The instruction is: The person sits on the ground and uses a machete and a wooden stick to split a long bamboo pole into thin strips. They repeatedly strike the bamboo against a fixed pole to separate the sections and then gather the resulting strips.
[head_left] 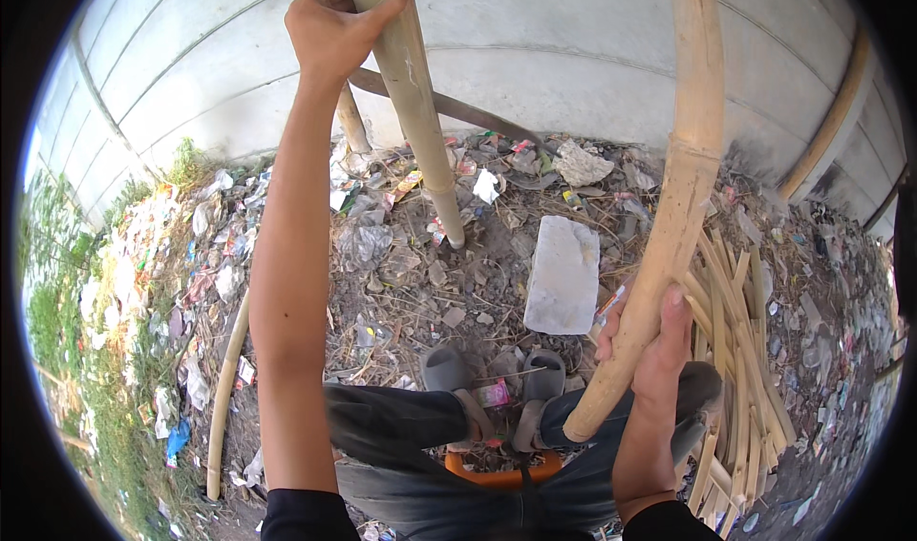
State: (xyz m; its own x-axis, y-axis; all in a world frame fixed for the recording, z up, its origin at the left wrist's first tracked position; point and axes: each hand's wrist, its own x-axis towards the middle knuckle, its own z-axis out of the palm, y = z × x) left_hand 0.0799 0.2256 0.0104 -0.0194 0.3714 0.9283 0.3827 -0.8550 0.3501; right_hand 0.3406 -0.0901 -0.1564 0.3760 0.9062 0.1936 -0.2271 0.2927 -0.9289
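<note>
1. The person sat over a littered ground, and the work in hand seemed to be sorting bamboo poles.
2. The left hand (334, 25) was closed around a straight bamboo pole (415, 111), which stood upright with its foot on the ground.
3. The right hand (654, 345) was wrapped around a thicker curved pole (683, 169), near its lower end.
4. Split bamboo strips (740, 350) lay just beside the right hand.
5. The next move probably needed a firm hold on both poles.

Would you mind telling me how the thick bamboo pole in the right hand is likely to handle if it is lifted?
The bamboo pole looks thick and long, so probably stiff and top-heavy. Its round, smooth skin may slip or roll in the right hand, which grips only near the lower end. The left hand holds a thinner pole.
</note>
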